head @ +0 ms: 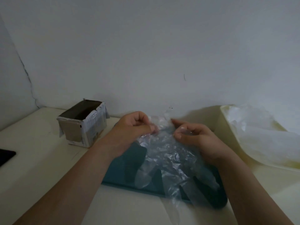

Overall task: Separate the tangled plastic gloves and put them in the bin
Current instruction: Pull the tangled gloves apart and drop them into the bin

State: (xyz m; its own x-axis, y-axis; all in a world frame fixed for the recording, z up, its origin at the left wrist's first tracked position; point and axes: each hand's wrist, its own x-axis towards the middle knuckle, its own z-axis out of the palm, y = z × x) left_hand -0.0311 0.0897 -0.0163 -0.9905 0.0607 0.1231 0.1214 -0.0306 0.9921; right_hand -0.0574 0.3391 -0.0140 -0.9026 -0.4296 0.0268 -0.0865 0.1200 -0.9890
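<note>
Gloves [168, 153] of thin clear plastic hung in one crumpled bunch between my two hands, above a dark teal tray [123, 169] at the middle of the table [40, 159]. I noted my left hand [136, 125] curled tight, its thumb and fingertips pinching the upper left edge of the plastic. My right hand [193, 135] was likewise curled; its forefinger pointed up toward the top of the bunch, and plastic lay against its bent fingers, though I could not tell how firm that hold was. The two hands stood close together, with only the top of the bunch between them.

Below the hands, the plastic trailed downward over the tray, several empty glove fingers dangling, and its lowest part reached past the tray's near rim onto the pale table. How many gloves made up the bunch I could not tell.

Outward to the right, a cream-coloured bin [227, 120] stood near my right hand, with more clear plastic [259, 132] spilling over its near rim. Outward to the left, an open cardboard box [84, 124] sat on the table, well apart from the tray, its inside dark. At the far left edge lay a flat black object [6, 156], only partly in view. A plain white wall [146, 46] stood behind everything.
</note>
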